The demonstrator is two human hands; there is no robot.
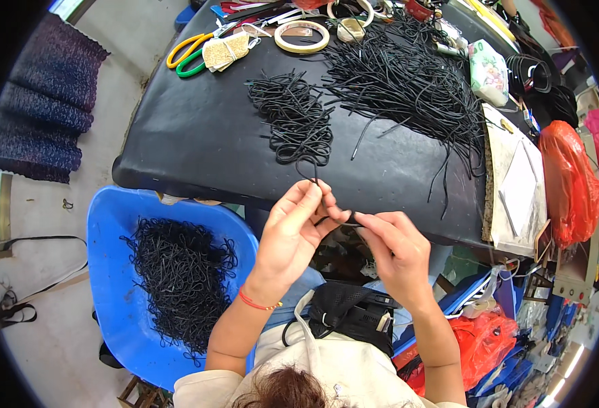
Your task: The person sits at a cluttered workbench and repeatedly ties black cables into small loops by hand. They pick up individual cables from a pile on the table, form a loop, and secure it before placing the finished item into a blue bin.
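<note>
In front of my body, just off the near edge of the table, both hands work on one thin black cord (pixel 315 168). My left hand (pixel 289 228) pinches it between thumb and fingers, with a small loop rising above the fingertips. Beside it, my right hand (pixel 400 248) is closed, its thumb and forefinger pressed on the cord's end. The fingers partly hide how the cord runs between the hands. A heap of looped black cords (pixel 292 115) lies beyond the left hand. Farther right spreads a larger heap of loose, straight black cords (pixel 408 81).
A blue tub (pixel 106 258) at my left holds tangled looped cords (pixel 180 285). On the dark table (pixel 204 129) sit scissors (pixel 189 54), a tape roll (pixel 302 37), a tissue pack (pixel 488 71) and a pale board (pixel 513 177). A red bag (pixel 568 183) hangs at the right.
</note>
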